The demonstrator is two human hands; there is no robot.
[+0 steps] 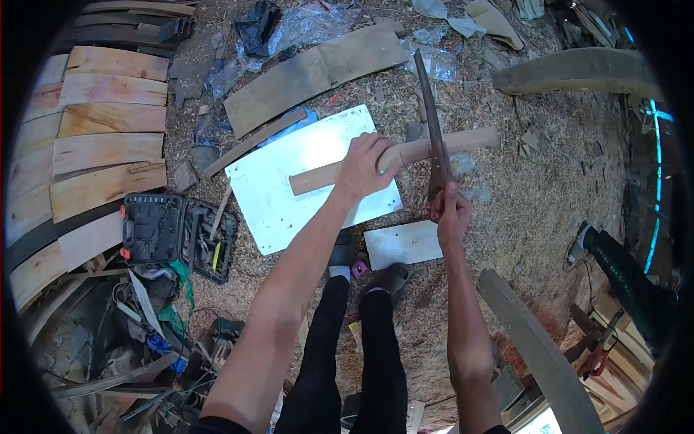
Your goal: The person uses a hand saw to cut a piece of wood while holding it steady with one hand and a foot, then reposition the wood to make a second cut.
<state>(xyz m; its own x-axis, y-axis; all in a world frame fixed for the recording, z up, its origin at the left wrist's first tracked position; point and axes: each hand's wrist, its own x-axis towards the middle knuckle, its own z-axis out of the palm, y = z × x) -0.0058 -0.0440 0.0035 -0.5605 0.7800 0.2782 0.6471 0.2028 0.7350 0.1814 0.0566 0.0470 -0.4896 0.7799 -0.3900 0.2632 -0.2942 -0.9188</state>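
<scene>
Gripping the wooden piece (314, 179), the left hand (367, 165) is clasping it around the middle with its fingers curling over the top. The right hand (451, 211) is closing its grip around the handle of a handsaw (431, 116), whose blade is pointing toward the far side and crossing the piece to the right of the left hand. I cannot tell whether the teeth are biting into the wood.

The left end of the piece is lying over a large white board (267, 210), while its right end is reaching past the board's edge, above the shavings-covered ground (535, 202). A smaller white board (401, 246) is lying nearer, just beside the person's feet. On the left, an open tool case (153, 230) is sitting near a row of planks (112, 119). Over on the right, another person's leg (622, 271) is showing, well apart from both hands.
</scene>
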